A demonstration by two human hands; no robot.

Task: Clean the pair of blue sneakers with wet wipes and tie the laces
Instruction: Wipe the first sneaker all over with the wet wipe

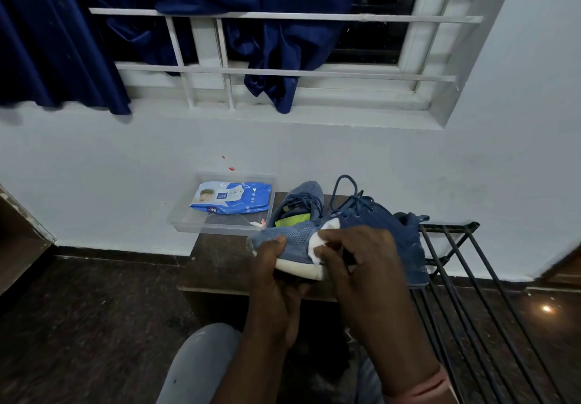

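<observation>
Your left hand (273, 265) grips one blue sneaker (292, 240), toe pointing left, above the table (220, 259); your right hand (355, 256) pinches one white wipe (317, 246) against it. The second sneaker (396, 230) lies behind.

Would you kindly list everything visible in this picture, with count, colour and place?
sneaker in hand: 1, blue with white sole, held above the table
second sneaker: 1, blue, on the table, laces loose
wet wipe: 1, white, against the held sneaker
wipes pack: 1, blue and white, in the tray
tray: 1, clear, on the table by the wall
table: 1, dark brown
rack: 1, black, right
curtain: 1, dark blue, at the window
left hand: grips the sneaker's toe
right hand: pinches the wipe
</observation>
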